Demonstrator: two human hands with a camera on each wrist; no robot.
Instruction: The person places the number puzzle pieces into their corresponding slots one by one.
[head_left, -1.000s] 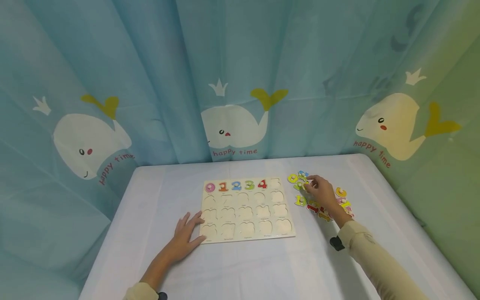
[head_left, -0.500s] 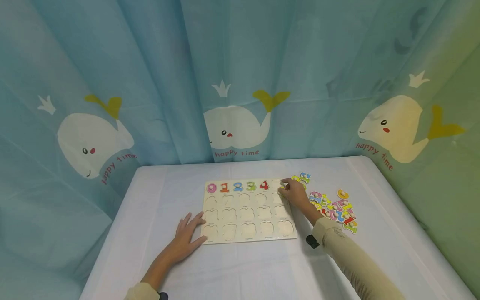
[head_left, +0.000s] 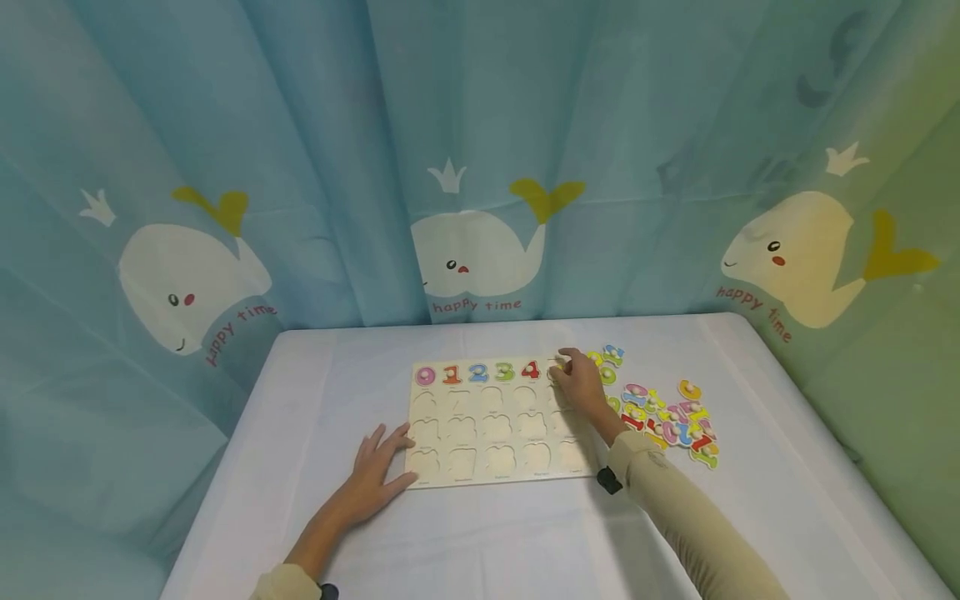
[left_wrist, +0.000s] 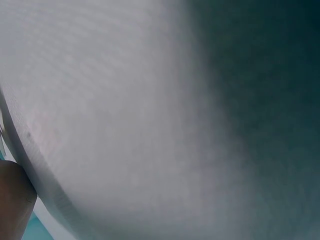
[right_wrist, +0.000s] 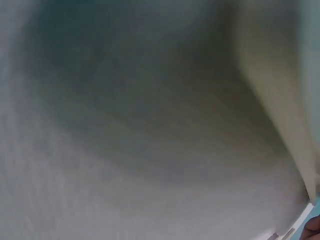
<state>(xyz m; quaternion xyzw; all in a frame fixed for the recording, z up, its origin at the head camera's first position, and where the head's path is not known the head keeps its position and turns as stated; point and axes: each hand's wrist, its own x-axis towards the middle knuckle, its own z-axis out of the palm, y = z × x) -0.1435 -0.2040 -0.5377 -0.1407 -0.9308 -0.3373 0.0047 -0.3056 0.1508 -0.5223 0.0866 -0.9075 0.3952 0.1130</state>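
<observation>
A pale wooden number board (head_left: 480, 475) lies on the white table, with a pink 0 (head_left: 425, 377), orange 1 (head_left: 452, 374), blue 2 (head_left: 477, 372), green 3 (head_left: 504, 372) and red 4 (head_left: 531, 370) set along its top row. My left hand (head_left: 372, 477) rests at the board's left edge, fingers spread, fingertips on the rim. Over the top-right recess, my right hand (head_left: 581, 385) pinches a small yellowish number puzzle piece (head_left: 556, 372), mostly hidden by the fingers. Both wrist views show mainly blurred cloth, with a bit of each hand at a lower corner.
Right of the board lies a loose heap of colourful knobbed number pieces (head_left: 675, 425). More pieces, among them a blue one (head_left: 612, 356) and a green one (head_left: 607, 376), sit just behind the right hand. A blue whale-print curtain (head_left: 330, 250) hangs behind the table.
My right hand has moved left from the loose pieces to the board's top-right recess, carrying the puzzle piece. The left hand has stayed at the board's edge. The head view has shifted slightly.
</observation>
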